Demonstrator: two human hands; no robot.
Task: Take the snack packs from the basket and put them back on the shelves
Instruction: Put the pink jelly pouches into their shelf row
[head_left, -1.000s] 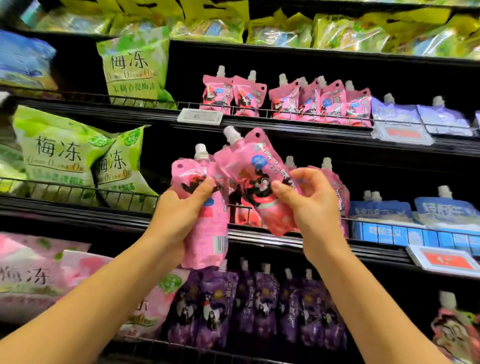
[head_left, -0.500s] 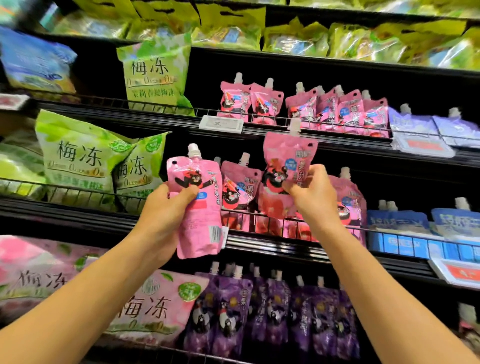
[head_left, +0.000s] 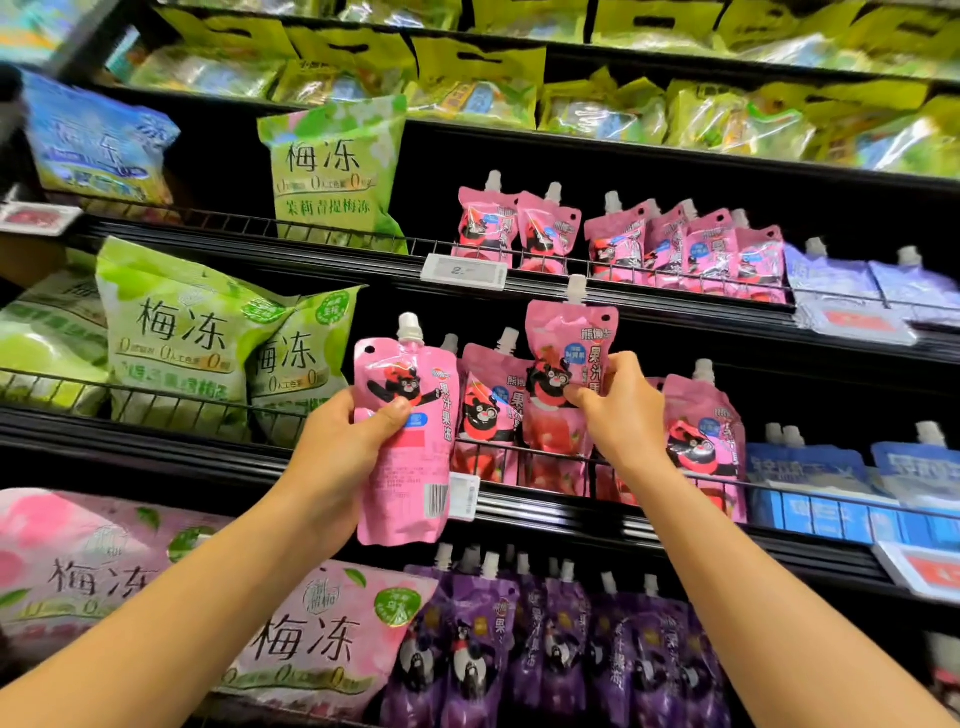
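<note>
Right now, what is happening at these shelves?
A person is restocking pink spouted pouches. The right hand pinches one pink pouch and holds it upright at the middle shelf, among the same pink pouches behind the wire rail. The left hand holds a second pouch in front of the shelf, not yet placed. Purple pouches stand below.
</note>
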